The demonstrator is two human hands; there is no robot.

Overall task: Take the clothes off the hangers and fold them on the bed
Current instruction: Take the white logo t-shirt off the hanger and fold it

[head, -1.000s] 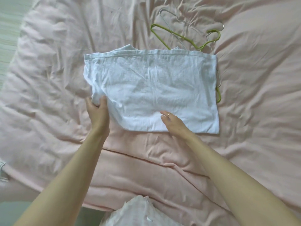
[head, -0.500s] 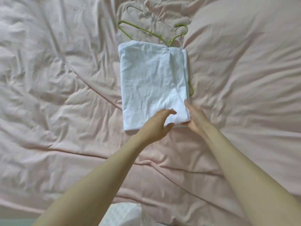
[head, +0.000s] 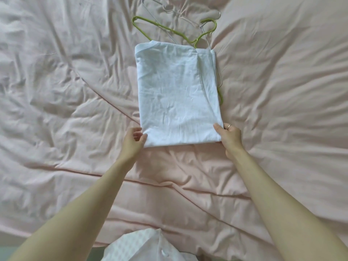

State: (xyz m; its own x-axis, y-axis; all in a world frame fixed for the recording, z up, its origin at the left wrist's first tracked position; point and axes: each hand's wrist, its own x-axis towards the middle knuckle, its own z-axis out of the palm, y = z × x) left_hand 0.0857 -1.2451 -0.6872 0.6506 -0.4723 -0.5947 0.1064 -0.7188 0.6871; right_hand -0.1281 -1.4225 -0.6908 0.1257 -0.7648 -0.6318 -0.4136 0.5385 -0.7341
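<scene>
While a wrinkled pale pink bedsheet (head: pixel 75 110) fills nearly the whole view, the folded white cotton garment (head: pixel 177 98) lies at its middle, over a green hanger (head: pixel 175 32) and a silver wire hanger (head: pixel 169 11). Left hand (head: pixel 132 143) and right hand (head: pixel 229 135) each pinch a near corner.

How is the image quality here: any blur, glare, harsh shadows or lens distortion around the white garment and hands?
Head view: soft even light, no glare; white garment sharp, creases readable; left hand and right hand barely blurred; wide-angle bowing stretches the pink sheet toward the edges.
</scene>
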